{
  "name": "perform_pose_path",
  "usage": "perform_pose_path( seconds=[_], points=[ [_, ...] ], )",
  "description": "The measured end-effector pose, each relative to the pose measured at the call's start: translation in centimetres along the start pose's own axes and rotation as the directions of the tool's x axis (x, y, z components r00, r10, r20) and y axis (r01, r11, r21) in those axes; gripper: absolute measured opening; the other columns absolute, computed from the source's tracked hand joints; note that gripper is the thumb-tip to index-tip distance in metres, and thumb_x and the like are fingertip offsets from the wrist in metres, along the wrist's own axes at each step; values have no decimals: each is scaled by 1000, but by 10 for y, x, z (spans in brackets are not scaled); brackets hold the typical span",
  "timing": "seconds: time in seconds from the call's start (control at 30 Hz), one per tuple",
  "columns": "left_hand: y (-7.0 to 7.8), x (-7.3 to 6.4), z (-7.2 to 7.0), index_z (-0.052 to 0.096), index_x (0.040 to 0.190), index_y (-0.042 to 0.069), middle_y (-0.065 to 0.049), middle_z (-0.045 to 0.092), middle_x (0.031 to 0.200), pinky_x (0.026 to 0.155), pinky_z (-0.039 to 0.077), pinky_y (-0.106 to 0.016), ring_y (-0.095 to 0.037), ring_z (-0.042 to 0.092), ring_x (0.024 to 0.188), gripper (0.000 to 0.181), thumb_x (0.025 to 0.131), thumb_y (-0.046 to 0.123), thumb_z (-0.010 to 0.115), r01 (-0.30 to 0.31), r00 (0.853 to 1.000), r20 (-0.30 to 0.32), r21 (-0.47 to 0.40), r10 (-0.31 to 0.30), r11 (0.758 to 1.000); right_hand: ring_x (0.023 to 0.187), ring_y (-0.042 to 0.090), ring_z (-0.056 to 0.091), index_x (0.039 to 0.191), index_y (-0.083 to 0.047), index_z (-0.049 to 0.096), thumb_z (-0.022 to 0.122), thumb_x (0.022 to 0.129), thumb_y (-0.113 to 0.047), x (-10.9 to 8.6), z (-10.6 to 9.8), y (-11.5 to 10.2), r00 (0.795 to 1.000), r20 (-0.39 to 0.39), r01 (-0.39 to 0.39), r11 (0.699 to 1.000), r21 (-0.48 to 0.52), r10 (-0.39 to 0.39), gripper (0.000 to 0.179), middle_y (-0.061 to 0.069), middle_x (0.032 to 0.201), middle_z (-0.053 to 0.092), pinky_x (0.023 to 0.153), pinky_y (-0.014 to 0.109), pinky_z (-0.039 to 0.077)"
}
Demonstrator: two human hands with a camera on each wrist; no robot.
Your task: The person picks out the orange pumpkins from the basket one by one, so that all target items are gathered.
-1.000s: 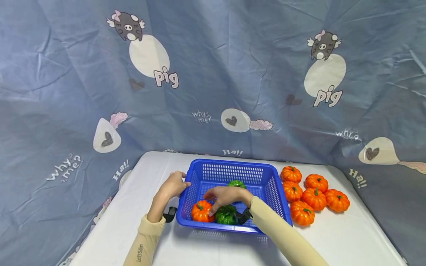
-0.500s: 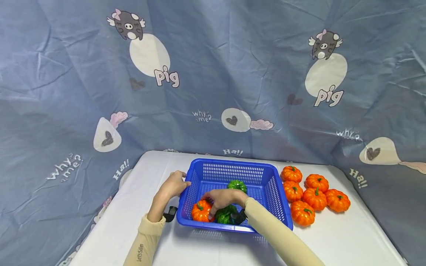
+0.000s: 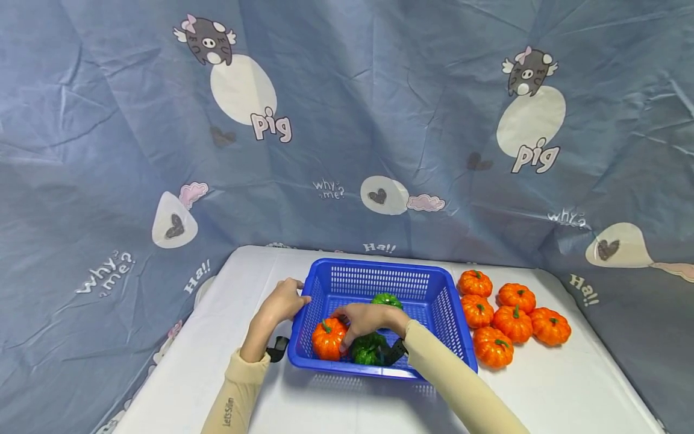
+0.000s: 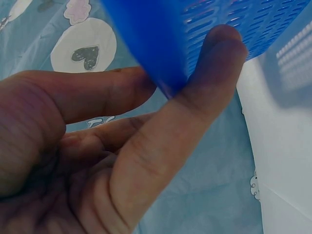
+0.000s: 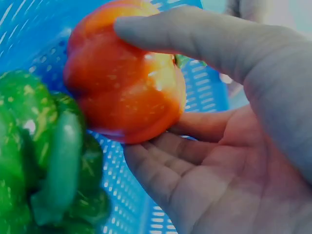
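My left hand (image 3: 283, 301) pinches the left rim of a blue plastic basket (image 3: 379, 267); the left wrist view puts the thumb and a finger on either side of that rim (image 4: 146, 44). Inside the basket, at its front left, my right hand (image 3: 364, 319) grips a small glossy orange pumpkin (image 3: 328, 339) with a green stem. In the right wrist view the thumb lies across this pumpkin (image 5: 117, 83) and the other fingers are under it, partly hidden. Beside it sits a dark green pumpkin (image 3: 367, 349), partly covered by the right wrist. Another green pumpkin (image 3: 387, 300) lies farther back.
Several orange pumpkins (image 3: 512, 325) stand in a group on the white table (image 3: 564, 386), right of the basket and close to its right wall. A blue-grey printed cloth (image 3: 347, 120) hangs behind the table and at both sides.
My right hand dipped a little around the orange pumpkin, then rose slightly with it. The pumpkin is now a bit higher than before. The left hand and basket have kept their place.
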State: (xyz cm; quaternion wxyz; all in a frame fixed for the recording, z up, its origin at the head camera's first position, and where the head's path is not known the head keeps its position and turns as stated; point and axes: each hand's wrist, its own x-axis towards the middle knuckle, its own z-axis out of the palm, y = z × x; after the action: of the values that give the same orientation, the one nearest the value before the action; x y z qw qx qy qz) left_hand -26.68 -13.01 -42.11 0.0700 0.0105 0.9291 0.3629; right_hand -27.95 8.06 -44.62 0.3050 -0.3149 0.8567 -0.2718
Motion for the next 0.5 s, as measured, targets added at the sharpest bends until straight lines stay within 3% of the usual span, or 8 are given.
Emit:
perform_pose_path(
  seconds=[0.23, 0.5],
  points=[
    [0, 1, 0, 54, 126, -13, -16, 65, 75, 51, 57, -32, -18, 64, 53, 42, 92, 9, 63, 2, 1000, 2, -1, -2, 1000, 109, 15, 57, 135, -8, 51, 81, 75, -18, -13, -12, 1, 999, -37, 22, 995, 99, -19, 67, 2, 120, 62, 95, 29, 50],
    [-1, 1, 0, 52, 127, -14, -16, 66, 76, 53, 58, -33, -18, 65, 54, 44, 92, 10, 63, 3, 1000, 3, 11, -3, 1000, 110, 18, 58, 137, -10, 50, 81, 77, -19, -39, -25, 8, 994, -108, 43, 988, 147, -27, 68, 3, 122, 60, 93, 32, 52]
  ],
)
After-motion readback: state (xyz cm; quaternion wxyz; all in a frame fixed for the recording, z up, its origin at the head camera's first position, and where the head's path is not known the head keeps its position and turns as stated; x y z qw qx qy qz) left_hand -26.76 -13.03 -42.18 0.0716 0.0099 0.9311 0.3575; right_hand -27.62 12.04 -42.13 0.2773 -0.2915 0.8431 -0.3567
